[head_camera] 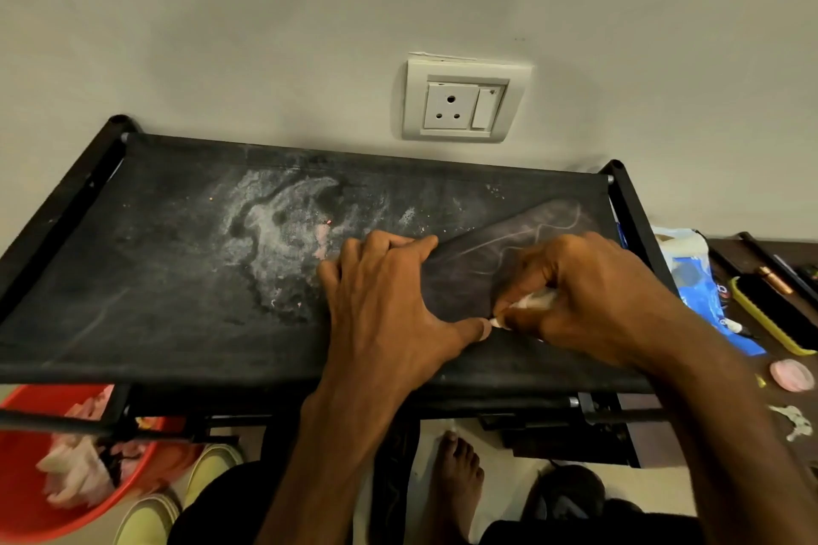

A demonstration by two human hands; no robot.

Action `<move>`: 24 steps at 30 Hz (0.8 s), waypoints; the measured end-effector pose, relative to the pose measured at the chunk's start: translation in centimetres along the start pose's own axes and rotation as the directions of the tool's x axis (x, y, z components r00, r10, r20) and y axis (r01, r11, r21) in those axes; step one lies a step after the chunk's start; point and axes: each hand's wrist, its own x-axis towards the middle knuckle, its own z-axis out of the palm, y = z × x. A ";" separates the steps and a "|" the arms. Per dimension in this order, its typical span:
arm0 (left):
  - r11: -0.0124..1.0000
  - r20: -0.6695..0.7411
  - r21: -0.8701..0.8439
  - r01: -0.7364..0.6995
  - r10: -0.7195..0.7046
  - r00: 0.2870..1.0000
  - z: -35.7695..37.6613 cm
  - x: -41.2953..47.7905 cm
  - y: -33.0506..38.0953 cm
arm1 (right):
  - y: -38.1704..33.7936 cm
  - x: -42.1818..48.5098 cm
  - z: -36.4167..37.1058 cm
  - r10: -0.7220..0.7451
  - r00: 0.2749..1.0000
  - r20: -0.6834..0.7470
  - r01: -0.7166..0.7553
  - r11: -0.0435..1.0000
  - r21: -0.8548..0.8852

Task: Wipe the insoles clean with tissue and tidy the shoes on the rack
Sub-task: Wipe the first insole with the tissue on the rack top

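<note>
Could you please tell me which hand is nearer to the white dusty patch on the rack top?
Left. The left hand lies at the right edge of the dusty patch; the right hand, gripping tissue, sits farther right, over the insole.

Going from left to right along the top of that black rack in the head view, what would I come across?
First a whitish dusty patch → left hand → right hand → blue packet → yellow-edged brush.
</note>
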 end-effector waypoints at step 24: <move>0.989 0.028 -0.146 -0.001 0.005 1.000 0.6 0.4 -0.3 | -0.7 4.8 1.4 -0.101 0.978 -0.184 0.100 0.995 -0.014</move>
